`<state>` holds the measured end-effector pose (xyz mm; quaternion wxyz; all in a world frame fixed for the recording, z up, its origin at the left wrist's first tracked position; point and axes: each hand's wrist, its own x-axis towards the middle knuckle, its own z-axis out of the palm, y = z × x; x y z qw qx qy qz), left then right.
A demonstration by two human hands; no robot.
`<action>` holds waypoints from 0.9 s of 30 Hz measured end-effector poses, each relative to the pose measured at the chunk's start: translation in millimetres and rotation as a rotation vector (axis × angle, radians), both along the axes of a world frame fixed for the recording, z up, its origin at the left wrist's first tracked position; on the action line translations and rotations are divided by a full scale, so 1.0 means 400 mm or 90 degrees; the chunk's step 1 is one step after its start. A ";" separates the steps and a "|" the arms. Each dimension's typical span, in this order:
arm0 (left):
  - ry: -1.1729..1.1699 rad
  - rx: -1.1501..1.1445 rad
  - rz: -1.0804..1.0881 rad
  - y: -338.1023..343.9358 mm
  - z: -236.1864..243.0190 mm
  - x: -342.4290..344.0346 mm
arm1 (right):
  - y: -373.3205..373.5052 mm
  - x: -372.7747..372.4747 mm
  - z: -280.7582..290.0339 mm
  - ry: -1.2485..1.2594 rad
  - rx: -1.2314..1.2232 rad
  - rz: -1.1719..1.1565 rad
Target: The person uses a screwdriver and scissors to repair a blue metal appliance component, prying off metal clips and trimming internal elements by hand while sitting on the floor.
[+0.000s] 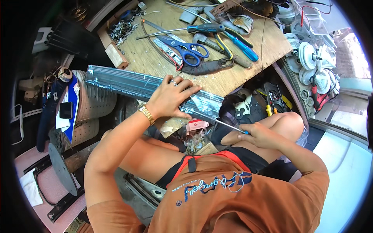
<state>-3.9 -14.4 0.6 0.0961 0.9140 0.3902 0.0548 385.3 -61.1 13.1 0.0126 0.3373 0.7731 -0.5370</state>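
Observation:
A long metal bar wrapped in shiny clear film (124,85) lies diagonally across the near edge of the plywood worktop, its right end low over my lap. My left hand (170,97), wearing a ring, grips it right of its middle with curled fingers. My right hand (251,134) is closed on the handle of a thin screwdriver (226,125), whose steel shaft reaches the underside of the bar's right end; whether the tip is inside it is hidden.
The worktop (272,42) holds blue scissors (190,54), screwdrivers (243,46), a hammer and metal bits. A perforated drum (97,101) with a phone (66,110) beside it stands left. White discs (311,56) sit at right. A toolbox (274,103) and small clutter lie below the worktop.

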 end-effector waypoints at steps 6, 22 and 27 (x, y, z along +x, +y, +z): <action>0.005 -0.005 -0.024 -0.009 0.009 0.006 | 0.057 0.016 -0.033 -0.040 -0.509 -0.043; 0.015 -0.001 -0.003 -0.019 -0.003 0.045 | -0.012 -0.088 0.163 -0.151 -0.440 -0.113; -0.014 0.031 -0.005 -0.027 -0.021 0.046 | -0.052 -0.105 0.222 -0.120 -0.443 -0.137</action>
